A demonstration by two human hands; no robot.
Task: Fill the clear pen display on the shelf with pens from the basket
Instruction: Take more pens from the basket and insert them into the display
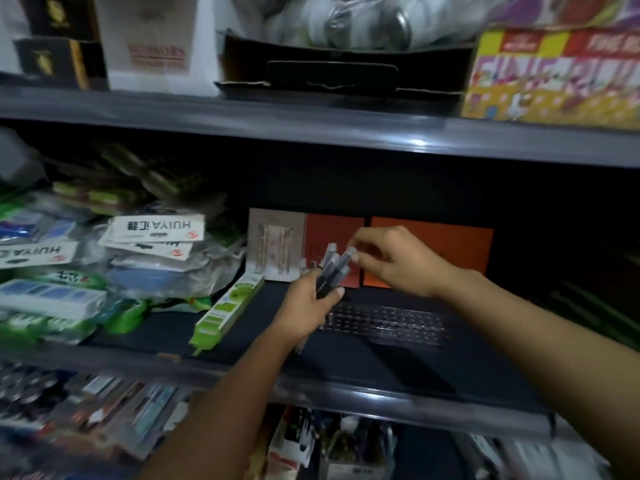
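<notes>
My left hand [308, 303] grips a bunch of dark pens with clear caps [334, 268], held upright over the middle shelf. My right hand [391, 259] reaches in from the right and pinches the cap end of one pen in the bunch. The clear pen display [384, 323] looks like the ribbed, see-through tray lying on the dark shelf just below and right of my hands; blur hides its detail. The basket is not in view.
Orange boxes [429, 251] and a beige card pack [275, 244] stand behind my hands. A green and white box [227, 310] lies to the left, beside heaps of bagged stationery [104, 265]. Shelf edges [346, 389] run above and below.
</notes>
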